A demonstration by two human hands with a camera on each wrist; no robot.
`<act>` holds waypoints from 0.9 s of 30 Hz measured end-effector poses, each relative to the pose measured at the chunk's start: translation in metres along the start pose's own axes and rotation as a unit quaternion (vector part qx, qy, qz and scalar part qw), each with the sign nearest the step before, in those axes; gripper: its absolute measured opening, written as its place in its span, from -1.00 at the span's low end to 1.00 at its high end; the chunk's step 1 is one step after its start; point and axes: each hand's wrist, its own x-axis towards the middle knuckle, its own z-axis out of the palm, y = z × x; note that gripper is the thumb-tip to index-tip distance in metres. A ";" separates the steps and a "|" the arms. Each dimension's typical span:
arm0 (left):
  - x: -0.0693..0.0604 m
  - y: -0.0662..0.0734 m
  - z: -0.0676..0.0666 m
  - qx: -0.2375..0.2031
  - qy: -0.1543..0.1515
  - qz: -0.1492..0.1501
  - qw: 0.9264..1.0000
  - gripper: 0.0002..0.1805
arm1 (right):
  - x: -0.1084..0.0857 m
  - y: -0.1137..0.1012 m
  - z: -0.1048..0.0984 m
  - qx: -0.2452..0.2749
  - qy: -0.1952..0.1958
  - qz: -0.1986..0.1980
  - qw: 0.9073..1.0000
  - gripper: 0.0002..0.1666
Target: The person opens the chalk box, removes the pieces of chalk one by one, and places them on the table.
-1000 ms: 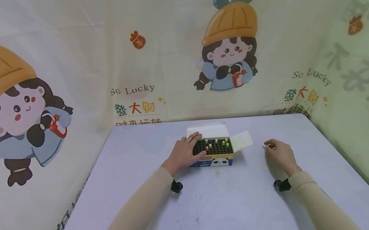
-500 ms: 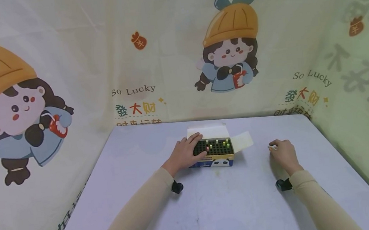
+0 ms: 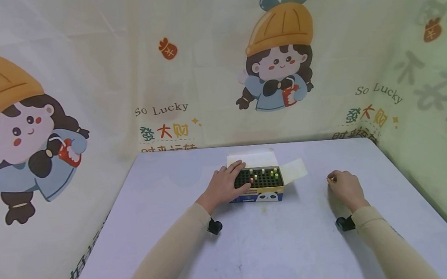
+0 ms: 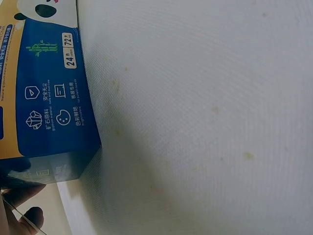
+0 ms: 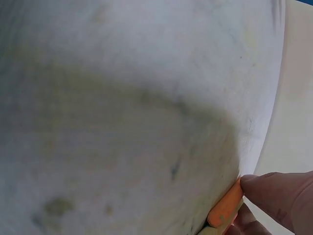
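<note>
In the head view my left hand [image 3: 222,187] grips the left end of an open chalk box [image 3: 268,196], thumb near its front edge and fingers over the far side. A black holder [image 3: 266,179] inside has many holes, with several coloured sticks standing in it. The left wrist view has the box's blue printed side [image 4: 54,88], with fingertips [image 4: 34,215] past its end. Right of the box, my right hand [image 3: 346,188] pinches small sticks; the right wrist view has this hand [image 5: 281,198] with an orange stick [image 5: 226,203] and a pale yellowish one [image 5: 222,227] beside it.
A white lid flap [image 3: 252,159] stands open behind the box, and a side flap [image 3: 294,170] sticks out to its right. The white table [image 3: 260,254] meets a printed cloth backdrop [image 3: 208,68] at its back edge.
My right hand has moved slightly rightward, and the white bit visible at its fingertips half a second ago is hard to make out. My left hand has kept its hold on the box.
</note>
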 end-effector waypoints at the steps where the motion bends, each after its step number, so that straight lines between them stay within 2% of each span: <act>1: 0.000 0.000 0.000 0.001 0.000 0.001 1.000 -0.10 | 0.000 0.000 0.000 0.001 -0.002 0.002 1.000 -0.63; 5: 0.001 0.000 0.001 0.004 0.002 0.002 1.000 -0.09 | -0.001 0.001 -0.001 0.001 -0.004 0.006 1.000 -0.62; 8: 0.001 0.000 0.001 0.004 -0.001 0.002 1.000 -0.09 | -0.003 -0.002 -0.003 -0.018 0.011 -0.001 1.000 -0.60; 10: 0.000 0.000 0.000 0.001 -0.002 0.002 1.000 -0.10 | -0.004 -0.008 -0.005 -0.030 0.038 -0.009 0.999 -0.59; 13: 0.001 -0.001 -0.001 0.002 -0.003 0.000 1.000 -0.10 | -0.004 -0.023 -0.010 -0.029 0.099 -0.028 0.994 -0.60; 17: 0.001 -0.001 0.001 0.006 -0.006 0.000 1.000 -0.10 | -0.004 -0.054 -0.021 0.015 0.178 -0.063 0.982 -0.63; 20: 0.002 -0.002 0.003 0.005 -0.009 0.002 1.000 -0.10 | -0.006 -0.081 -0.028 0.051 0.218 -0.096 0.970 -0.67; 24: 0.003 -0.002 0.005 0.013 -0.008 0.000 1.000 -0.10 | -0.011 -0.118 -0.035 0.090 0.247 -0.147 0.954 -0.74; 27: 0.005 -0.003 0.006 0.017 -0.001 0.001 1.000 -0.10 | -0.014 -0.142 -0.036 0.104 0.247 -0.183 0.946 -0.78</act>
